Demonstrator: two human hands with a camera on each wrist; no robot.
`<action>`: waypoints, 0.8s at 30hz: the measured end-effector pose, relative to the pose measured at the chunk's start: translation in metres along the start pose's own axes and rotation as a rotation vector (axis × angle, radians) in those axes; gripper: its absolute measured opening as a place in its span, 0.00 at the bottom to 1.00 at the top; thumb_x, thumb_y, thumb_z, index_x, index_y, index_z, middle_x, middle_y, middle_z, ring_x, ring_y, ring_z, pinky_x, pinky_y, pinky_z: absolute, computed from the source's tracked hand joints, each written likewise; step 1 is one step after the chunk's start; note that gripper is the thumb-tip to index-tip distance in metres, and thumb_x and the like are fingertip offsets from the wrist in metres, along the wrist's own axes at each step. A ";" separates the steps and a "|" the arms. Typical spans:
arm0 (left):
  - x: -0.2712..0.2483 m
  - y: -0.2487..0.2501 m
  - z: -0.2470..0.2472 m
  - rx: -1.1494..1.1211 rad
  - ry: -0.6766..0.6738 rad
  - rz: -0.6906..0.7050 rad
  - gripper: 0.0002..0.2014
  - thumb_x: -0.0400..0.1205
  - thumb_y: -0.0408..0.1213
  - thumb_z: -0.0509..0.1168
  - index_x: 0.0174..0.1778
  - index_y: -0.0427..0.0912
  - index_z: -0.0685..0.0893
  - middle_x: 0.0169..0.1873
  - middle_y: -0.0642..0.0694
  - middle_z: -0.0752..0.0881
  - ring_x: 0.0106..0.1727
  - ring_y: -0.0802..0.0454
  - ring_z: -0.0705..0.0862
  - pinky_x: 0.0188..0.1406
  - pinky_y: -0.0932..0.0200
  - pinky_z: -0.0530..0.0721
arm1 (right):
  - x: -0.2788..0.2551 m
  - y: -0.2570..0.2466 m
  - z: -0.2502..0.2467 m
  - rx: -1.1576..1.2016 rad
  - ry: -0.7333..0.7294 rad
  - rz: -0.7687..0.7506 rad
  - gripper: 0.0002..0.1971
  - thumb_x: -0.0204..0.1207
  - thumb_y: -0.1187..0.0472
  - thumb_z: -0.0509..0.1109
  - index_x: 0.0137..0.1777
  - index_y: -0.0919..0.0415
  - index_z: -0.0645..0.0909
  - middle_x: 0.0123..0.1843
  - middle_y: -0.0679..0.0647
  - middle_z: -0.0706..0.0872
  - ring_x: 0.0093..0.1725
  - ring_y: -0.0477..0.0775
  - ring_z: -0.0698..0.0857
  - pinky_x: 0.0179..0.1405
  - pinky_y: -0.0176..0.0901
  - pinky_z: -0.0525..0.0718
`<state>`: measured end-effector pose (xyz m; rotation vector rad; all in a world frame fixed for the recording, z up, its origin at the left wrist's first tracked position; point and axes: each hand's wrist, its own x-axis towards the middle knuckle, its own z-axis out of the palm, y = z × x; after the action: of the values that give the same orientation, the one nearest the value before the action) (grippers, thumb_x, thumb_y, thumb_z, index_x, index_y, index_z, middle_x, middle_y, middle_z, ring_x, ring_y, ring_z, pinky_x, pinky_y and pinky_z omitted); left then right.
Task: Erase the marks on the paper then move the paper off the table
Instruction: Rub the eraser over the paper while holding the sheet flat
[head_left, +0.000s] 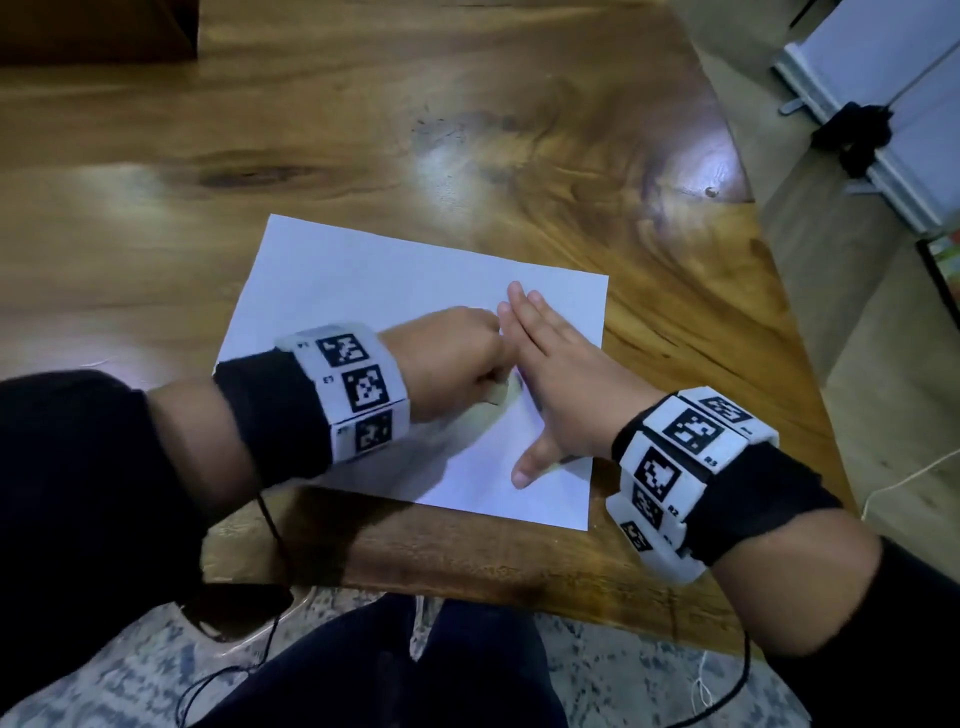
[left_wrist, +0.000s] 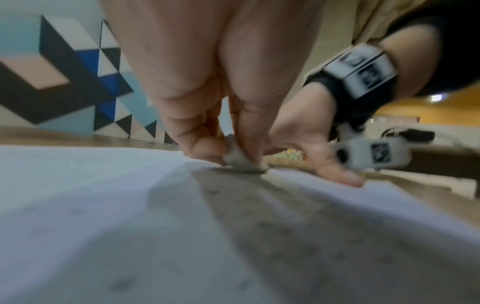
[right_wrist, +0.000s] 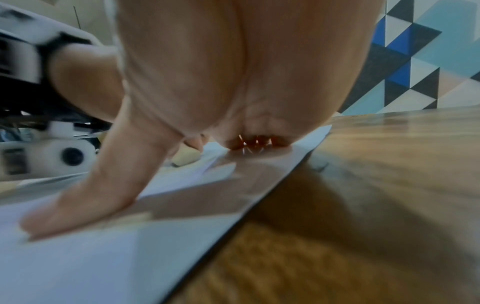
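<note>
The left hand pinches a pale eraser against the paper near the table edge. The right hand lies flat on the sheet, fingers together, thumb spread. Any marks are hidden or too blurred to read.

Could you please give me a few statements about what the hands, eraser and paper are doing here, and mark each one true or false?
1. The left hand pinches the eraser against the paper. True.
2. The right hand is lifted clear of the paper. False: it lies flat on the sheet, fingers straight and thumb spread.
3. The paper lies on a wooden table. True.
4. The paper hangs halfway off the table. False: the whole sheet rests on the tabletop, close to the near edge.
5. The right hand grips a pencil. False: it holds nothing.
</note>
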<state>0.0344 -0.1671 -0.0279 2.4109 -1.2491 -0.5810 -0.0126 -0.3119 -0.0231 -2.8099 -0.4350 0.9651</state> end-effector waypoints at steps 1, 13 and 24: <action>0.000 -0.002 0.001 -0.032 -0.021 -0.037 0.06 0.77 0.30 0.62 0.41 0.32 0.82 0.38 0.38 0.80 0.38 0.42 0.79 0.36 0.58 0.70 | 0.000 0.000 0.000 -0.004 0.000 0.002 0.76 0.51 0.35 0.81 0.79 0.62 0.24 0.79 0.54 0.20 0.79 0.50 0.25 0.74 0.37 0.30; -0.017 -0.007 0.002 0.045 -0.076 0.104 0.03 0.72 0.29 0.66 0.32 0.38 0.82 0.33 0.39 0.80 0.33 0.40 0.80 0.32 0.56 0.74 | -0.002 -0.001 -0.001 -0.005 -0.016 0.012 0.75 0.53 0.35 0.80 0.79 0.61 0.23 0.79 0.53 0.19 0.79 0.50 0.24 0.72 0.36 0.29; -0.008 0.004 -0.002 0.028 -0.078 -0.023 0.07 0.77 0.35 0.63 0.45 0.37 0.83 0.47 0.39 0.82 0.47 0.40 0.81 0.45 0.54 0.74 | -0.001 -0.002 -0.001 0.012 -0.007 0.019 0.76 0.52 0.36 0.81 0.79 0.61 0.23 0.79 0.52 0.19 0.79 0.49 0.24 0.74 0.37 0.30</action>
<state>0.0286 -0.1627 -0.0232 2.4503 -1.2699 -0.6746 -0.0132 -0.3108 -0.0217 -2.8056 -0.4033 0.9779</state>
